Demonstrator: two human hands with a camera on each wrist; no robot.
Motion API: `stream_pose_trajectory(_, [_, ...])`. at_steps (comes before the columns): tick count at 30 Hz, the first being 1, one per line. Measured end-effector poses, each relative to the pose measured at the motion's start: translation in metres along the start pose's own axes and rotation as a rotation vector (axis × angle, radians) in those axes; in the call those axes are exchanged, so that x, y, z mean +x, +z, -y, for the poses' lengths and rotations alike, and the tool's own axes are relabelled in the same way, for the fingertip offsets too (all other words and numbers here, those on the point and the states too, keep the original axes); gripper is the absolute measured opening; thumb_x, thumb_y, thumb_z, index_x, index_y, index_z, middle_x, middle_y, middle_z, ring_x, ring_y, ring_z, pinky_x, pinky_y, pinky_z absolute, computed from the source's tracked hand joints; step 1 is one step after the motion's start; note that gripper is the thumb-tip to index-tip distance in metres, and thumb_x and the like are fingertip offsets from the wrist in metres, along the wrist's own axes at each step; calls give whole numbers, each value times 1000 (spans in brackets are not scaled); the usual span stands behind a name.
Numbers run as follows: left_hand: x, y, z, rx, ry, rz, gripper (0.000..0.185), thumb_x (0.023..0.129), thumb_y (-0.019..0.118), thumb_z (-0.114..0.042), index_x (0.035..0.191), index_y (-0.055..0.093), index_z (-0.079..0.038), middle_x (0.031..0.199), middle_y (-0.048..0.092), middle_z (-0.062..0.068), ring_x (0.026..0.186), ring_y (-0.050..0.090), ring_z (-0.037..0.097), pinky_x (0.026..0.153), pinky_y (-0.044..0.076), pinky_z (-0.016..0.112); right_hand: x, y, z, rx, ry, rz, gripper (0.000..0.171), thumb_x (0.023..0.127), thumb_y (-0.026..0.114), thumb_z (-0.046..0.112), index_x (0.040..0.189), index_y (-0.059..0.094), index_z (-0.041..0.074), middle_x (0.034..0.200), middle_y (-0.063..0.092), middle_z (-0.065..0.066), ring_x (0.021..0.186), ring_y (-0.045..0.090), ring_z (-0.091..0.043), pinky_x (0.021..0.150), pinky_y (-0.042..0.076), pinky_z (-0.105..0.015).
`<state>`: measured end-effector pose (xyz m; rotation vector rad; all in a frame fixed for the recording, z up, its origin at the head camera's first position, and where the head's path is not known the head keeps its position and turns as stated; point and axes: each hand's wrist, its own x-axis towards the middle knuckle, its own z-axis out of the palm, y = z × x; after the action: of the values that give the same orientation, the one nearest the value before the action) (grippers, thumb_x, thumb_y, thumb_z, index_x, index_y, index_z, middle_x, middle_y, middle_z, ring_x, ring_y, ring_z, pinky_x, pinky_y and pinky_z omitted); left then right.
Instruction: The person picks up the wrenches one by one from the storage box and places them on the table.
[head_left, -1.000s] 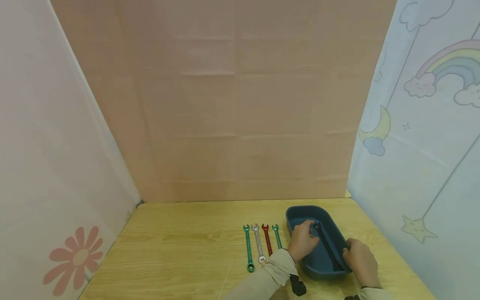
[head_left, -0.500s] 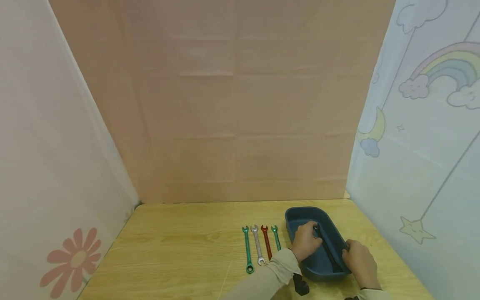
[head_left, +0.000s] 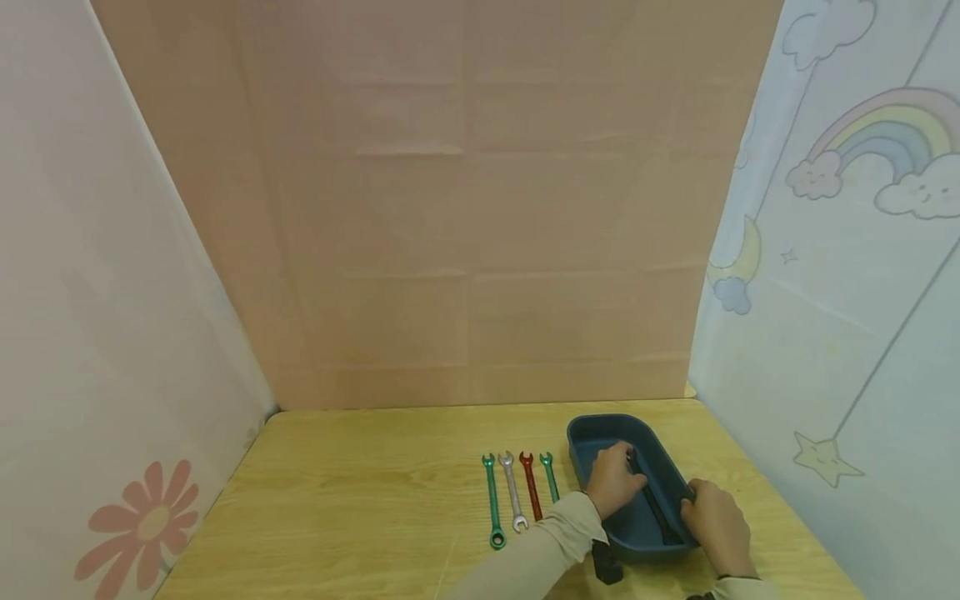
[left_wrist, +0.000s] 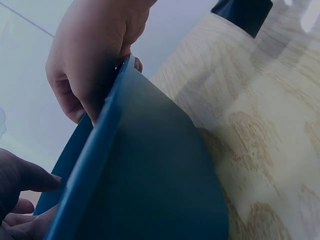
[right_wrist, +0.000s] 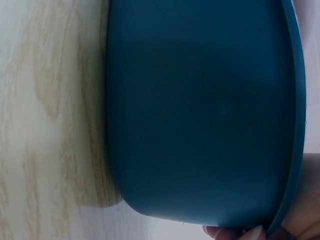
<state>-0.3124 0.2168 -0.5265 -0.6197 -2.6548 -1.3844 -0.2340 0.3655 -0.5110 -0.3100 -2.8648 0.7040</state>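
Note:
A dark blue tray [head_left: 630, 533] with rounded corners sits on the right of the table. Inside it a black wrench [head_left: 660, 512] lies at a slant. My left hand [head_left: 611, 481] reaches in over the near left side; its thumb crosses the wrench's upper end. Whether the fingers pinch the wrench is hidden, and in the left wrist view the tray wall [left_wrist: 155, 150] covers it. My right hand [head_left: 717, 523] grips the right rim, thumb inside, also visible as the upper hand [left_wrist: 97, 45] in the left wrist view. The right wrist view is mostly tray wall [right_wrist: 200, 115].
Left of the tray several wrenches lie side by side on the wooden table [head_left: 360, 492]: green [head_left: 492, 500], silver [head_left: 513, 492], red [head_left: 530, 485] and another green [head_left: 550, 475]. My left sleeve [head_left: 540, 546] covers the table in front. A brown sheet [head_left: 465, 250] hangs behind.
My left hand has shifted right inside the tray, and its thumb now overlaps the black wrench. The right hand stays on the rim. The head view has turned slightly.

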Motion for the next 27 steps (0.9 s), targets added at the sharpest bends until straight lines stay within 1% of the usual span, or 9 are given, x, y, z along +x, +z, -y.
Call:
stream_pose_trajectory(3, [-1, 1, -1, 6, -30, 17, 39, 82, 80, -11, 118, 67, -5, 98, 72, 5, 63, 57, 3, 55, 47, 19, 0, 1, -1, -2, 1, 8, 5, 85, 62, 2, 85, 62, -3, 73, 63, -16, 59, 57, -24, 47, 44, -43])
stream_pose_trajectory(6, [0, 2, -2, 1, -49, 33, 41, 82, 81, -11, 120, 67, -5, 107, 72, 7, 68, 61, 5, 58, 50, 21, 0, 2, -1, -6, 7, 6, 4, 85, 62, 2, 83, 62, -2, 72, 63, -15, 59, 57, -24, 47, 44, -43])
stream_pose_trajectory(10, [3, 5, -3, 13, -58, 33, 43, 81, 81, -11, 121, 67, -3, 109, 72, 8, 79, 68, 9, 60, 53, 22, 1, 2, -2, -4, -1, 0, 5, 85, 62, 2, 81, 61, -1, 70, 62, -13, 59, 56, -23, 47, 43, -42])
stream_pose_trajectory(12, [4, 7, -2, 36, -60, 27, 43, 80, 82, -12, 119, 68, -2, 107, 73, 7, 84, 69, 12, 61, 54, 23, 1, 2, -3, -1, -6, 0, 5, 85, 62, 2, 81, 61, -1, 70, 61, -12, 59, 55, -23, 47, 43, -42])
stream_pose_trajectory(14, [6, 9, -2, 61, -60, 23, 40, 79, 83, -13, 115, 69, -2, 101, 73, 5, 84, 69, 12, 60, 53, 23, 1, 2, -3, -1, -6, 1, 5, 85, 62, 2, 81, 61, -1, 70, 61, -12, 58, 55, -23, 47, 42, -41])
stream_pose_trajectory(17, [6, 12, -1, 73, -62, 21, 32, 77, 84, -13, 105, 70, -3, 87, 70, 2, 73, 65, 10, 54, 49, 23, 1, 2, -2, -3, 2, 7, 5, 85, 62, 2, 81, 61, 0, 69, 61, -11, 58, 55, -23, 47, 42, -40])
stream_pose_trajectory(20, [7, 13, 0, 74, -67, 21, 26, 77, 84, -12, 95, 69, -3, 75, 64, 0, 62, 58, 8, 49, 44, 24, 1, 3, -3, -3, -4, 4, 5, 85, 62, 2, 80, 60, 0, 69, 61, -13, 58, 55, -23, 47, 42, -41])
stream_pose_trajectory(24, [9, 14, 1, 74, -80, 13, 23, 76, 84, -12, 88, 66, -5, 70, 58, -1, 57, 52, 8, 47, 40, 25, 1, 4, -3, -4, -18, -9, 7, 84, 64, 2, 79, 59, 0, 69, 60, -13, 58, 55, -23, 47, 42, -42])
stream_pose_trajectory(27, [12, 16, 2, 86, -78, -10, 21, 76, 84, -12, 77, 64, -6, 66, 57, -2, 54, 49, 8, 45, 39, 24, 3, 4, -2, -6, -17, -20, 8, 84, 63, 2, 77, 59, 1, 68, 60, -11, 57, 54, -22, 46, 42, -42])
